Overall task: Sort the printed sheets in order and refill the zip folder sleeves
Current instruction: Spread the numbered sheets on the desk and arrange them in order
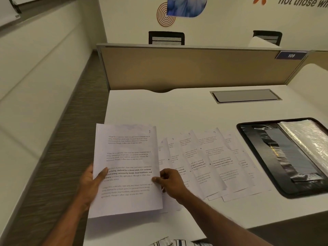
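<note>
A stack of printed sheets (126,157), the top one marked 1, is lifted over the desk's left front. My left hand (90,185) grips its left edge, thumb on top. My right hand (170,181) pinches the stack's right edge. To the right, several numbered sheets (204,160) (6, 7, 8, 9 and one more) lie fanned and overlapping on the white desk (177,110). An open black zip folder (284,157) lies at the right, its clear plastic sleeves (308,137) on the right half.
A tan partition (195,68) closes the back of the desk. A grey cable hatch (245,95) is set into the desk at the back right. The desk's left edge drops to carpet (62,148). Two black chair backs show beyond the partition.
</note>
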Tool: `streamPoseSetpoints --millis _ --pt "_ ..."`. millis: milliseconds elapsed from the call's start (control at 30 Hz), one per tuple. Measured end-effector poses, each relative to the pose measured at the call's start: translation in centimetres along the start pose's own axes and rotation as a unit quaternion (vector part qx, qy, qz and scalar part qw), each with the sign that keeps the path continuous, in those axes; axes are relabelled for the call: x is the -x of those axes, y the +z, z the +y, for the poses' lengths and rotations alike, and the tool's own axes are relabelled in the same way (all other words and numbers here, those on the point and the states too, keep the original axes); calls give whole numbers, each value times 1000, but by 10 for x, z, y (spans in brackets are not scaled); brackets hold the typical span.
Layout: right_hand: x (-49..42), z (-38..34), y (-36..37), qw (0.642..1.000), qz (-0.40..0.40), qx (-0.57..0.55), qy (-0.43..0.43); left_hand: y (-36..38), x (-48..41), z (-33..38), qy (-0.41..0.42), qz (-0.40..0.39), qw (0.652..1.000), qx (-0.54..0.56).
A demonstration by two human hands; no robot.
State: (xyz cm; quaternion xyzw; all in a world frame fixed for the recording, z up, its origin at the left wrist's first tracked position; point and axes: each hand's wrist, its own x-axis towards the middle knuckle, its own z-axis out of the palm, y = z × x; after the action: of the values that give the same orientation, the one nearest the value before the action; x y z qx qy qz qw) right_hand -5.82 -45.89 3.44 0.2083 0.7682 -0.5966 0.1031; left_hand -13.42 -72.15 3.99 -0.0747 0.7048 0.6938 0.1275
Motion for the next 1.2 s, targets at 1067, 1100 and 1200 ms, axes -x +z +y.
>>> streamPoseSetpoints --millis 1067,1100,1200 --pt "-293 -137 -56 993 110 -47 -23 52 -81 -9 -81 31 996 -20" --pt "-305 -140 -52 993 108 -45 -20 51 -82 -9 -84 34 996 -15" --pt "-333 -143 -41 994 103 -31 -2 51 -83 -10 -96 36 995 8"
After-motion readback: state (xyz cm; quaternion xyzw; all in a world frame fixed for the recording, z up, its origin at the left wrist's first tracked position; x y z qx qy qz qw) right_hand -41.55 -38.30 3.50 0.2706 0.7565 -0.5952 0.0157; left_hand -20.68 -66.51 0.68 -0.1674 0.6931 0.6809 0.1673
